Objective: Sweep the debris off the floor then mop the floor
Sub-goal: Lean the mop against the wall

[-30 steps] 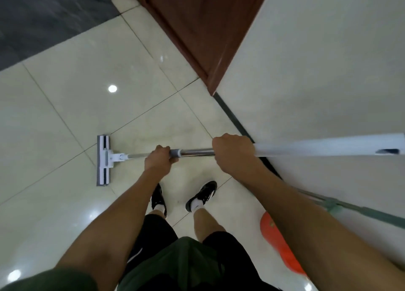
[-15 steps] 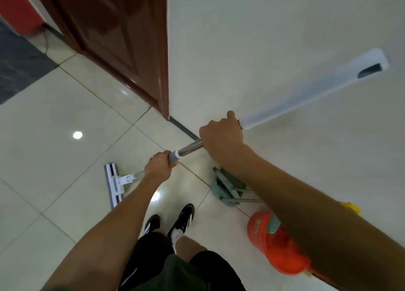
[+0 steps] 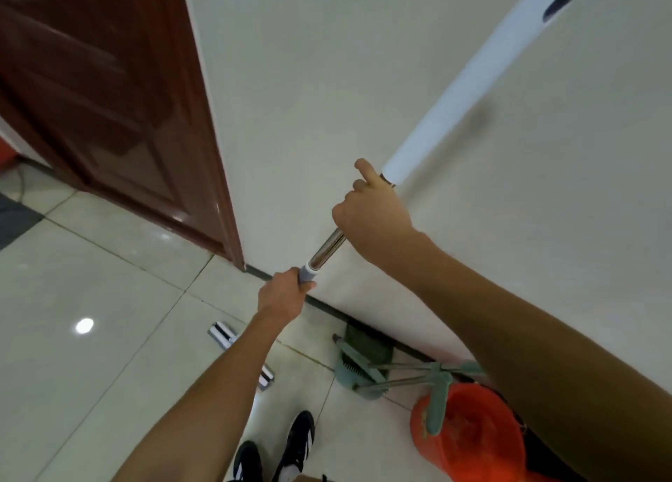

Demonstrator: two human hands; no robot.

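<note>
A: Where is the mop [image 3: 329, 249] sitting right now?

B: It is slanting steeply, its white upper handle reaching toward the top right against the wall [image 3: 400, 81], its chrome middle section showing between the two hands, and its flat head [image 3: 222, 334] lying on the floor [image 3: 91, 281] down by the left forearm, which is covering the head's middle.

A: And how are the hands holding it?

B: The left hand [image 3: 282, 294] is wrapping its fingers around the grey collar low on the pole, arm stretching forward from the lower left. The right hand [image 3: 371, 214] is gripping higher up, just under the white sleeve, with most fingers curling round the shaft and the index finger sticking up loose. That arm is coming in from the lower right.

A: What is crowding the space?

B: The wall is standing close ahead and to the right, with a dark baseboard running along its foot. A brown door [image 3: 109, 100] is filling the upper left. A green dustpan and broom [image 3: 363, 365] are leaning at the baseboard, just beside an orange bucket [image 3: 469, 441]. Open tile is stretching out to the left, and the person's black shoes [image 3: 294, 449] are standing at the bottom edge.
</note>
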